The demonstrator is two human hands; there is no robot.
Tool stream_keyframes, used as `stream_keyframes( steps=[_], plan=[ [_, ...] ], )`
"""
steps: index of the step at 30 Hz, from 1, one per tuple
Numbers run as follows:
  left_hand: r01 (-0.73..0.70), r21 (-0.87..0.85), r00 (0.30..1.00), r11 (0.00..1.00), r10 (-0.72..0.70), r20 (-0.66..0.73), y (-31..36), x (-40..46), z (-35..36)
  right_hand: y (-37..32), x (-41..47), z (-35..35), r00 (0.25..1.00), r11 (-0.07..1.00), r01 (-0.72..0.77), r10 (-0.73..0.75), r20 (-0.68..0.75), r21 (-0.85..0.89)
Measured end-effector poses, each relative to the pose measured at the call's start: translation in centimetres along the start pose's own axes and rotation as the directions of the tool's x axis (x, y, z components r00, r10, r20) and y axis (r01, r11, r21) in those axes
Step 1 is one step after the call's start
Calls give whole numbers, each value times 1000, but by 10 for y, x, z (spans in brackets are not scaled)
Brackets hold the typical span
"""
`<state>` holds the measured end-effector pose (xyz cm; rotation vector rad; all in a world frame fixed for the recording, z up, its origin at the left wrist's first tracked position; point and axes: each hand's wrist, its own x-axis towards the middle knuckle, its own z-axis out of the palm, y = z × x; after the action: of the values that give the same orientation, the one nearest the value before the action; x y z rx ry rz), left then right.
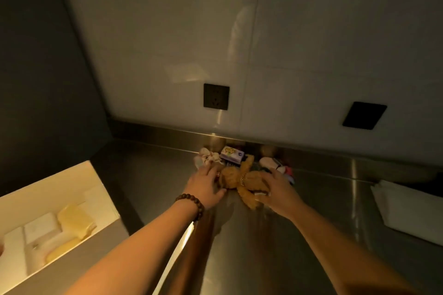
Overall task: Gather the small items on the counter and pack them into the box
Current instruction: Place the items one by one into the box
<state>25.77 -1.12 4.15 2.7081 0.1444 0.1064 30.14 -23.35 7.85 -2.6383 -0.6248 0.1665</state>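
Forearms fill the bottom of frame, both reaching toward 12 o'clock across the stainless counter (311, 235).

Largest to smallest:
- White box (72, 176) at 8 o'clock, open, well apart from the pile. It holds a few pale and yellow flat things; can't tell what they are.
- Folded white cloth or paper (407, 211) at 3 o'clock on the counter. Unclear whether it is part of the job.
- Left hand (206, 185), wooden bead bracelet (191, 206) at the wrist, fingers spread and cupped against the left side of the pile. Looks like raking, not a closed grip; can't tell whether anything is pinched.
- Right hand (275, 189), fingers curled down onto the tan plush toy (242, 181). Grasping or pressing it; full closure is hidden by the hand itself.
- Behind the plush, against the backsplash at 12 o'clock: a small purple-and-white carton (231, 154), a white crumpled item (208, 157) at its left, a pink-and-white bundle (271, 163) at the right. Motion blur here, so finer ID isn't possible.

Progress, my read: early-to-mid. Box is partly filled, but the whole cluster remains on the counter. Current step is bunching items together. Left to do: lift the pile, carry it to 8 o'clock, drop it in. Loose small bits at the edges could spill on the lift.
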Motion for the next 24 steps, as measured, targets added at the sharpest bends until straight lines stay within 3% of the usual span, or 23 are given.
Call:
stream_keyframes(
  steps=[5, 13, 19, 24],
  plan=[
    [20, 9, 997, 1000, -21, 76, 19, 41, 41, 42, -4, 22, 989, 983, -145, 143, 24, 111],
    [6, 28, 999, 1000, -7, 35, 15, 76, 69, 62, 3, 35, 992, 984, -129, 129, 7, 120],
    [-28, -67, 999, 997, 29, 22, 10, 70, 54, 43, 5, 28, 982, 964, -145, 168, -88, 224],
    [-65, -179, 996, 982, 52, -78, 7, 58, 4, 9, 6, 10, 981, 962, -89, 130, -145, 257]
  ],
)
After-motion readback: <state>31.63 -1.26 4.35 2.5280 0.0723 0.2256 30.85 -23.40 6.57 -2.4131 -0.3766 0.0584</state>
